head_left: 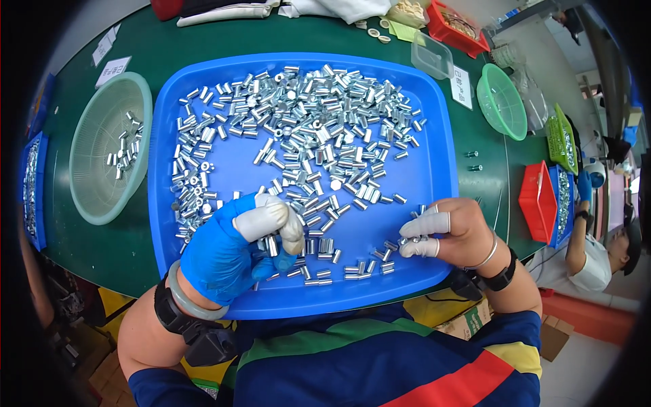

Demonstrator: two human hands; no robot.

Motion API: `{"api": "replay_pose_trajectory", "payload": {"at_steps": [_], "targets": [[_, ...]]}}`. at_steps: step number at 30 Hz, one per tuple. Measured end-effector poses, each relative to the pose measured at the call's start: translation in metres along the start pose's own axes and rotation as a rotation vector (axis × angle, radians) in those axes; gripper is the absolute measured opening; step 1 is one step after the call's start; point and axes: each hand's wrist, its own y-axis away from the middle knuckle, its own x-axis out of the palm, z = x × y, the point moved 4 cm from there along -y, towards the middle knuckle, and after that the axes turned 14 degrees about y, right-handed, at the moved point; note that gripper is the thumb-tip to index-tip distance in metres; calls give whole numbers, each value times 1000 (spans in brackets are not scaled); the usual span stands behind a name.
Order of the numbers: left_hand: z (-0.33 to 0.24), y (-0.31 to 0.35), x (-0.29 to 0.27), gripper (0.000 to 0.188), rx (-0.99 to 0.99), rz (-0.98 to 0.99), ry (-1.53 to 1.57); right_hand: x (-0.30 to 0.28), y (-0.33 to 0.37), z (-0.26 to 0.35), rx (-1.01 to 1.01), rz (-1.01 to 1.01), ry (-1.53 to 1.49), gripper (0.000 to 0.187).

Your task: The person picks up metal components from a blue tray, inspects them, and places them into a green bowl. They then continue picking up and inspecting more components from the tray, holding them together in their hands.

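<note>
A large blue tray (237,159) in front of me holds a heap of small silver metal sleeves (319,102), some with a flanged end. My left hand (234,237), in a blue glove with white finger cots on top, is closed over the near left of the tray. A metal sleeve (272,245) sticks out below its fingertips. At the tray's near right, my right hand (454,230) is bare except for white finger cots. Its thumb and fingers pinch metal sleeves (415,239), partly hidden. Several loose sleeves (325,245) lie between my hands.
Left of the tray stands a pale green basket (83,149) with some sleeves. A green basket (483,95), clear container (432,55) and red bins (537,203) (456,30) stand right and behind. Two sleeves (473,161) lie on the green table (485,190). Another person (603,258) sits far right.
</note>
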Motion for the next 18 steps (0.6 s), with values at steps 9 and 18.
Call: {"api": "replay_pose_trajectory", "payload": {"at_steps": [9, 18], "targets": [[3, 1, -5, 24, -77, -3, -9, -1, 24, -6, 120, -34, -199, 25], [5, 0, -1, 24, -58, -18, -60, -1, 22, -7, 65, -64, -220, 24]]}}
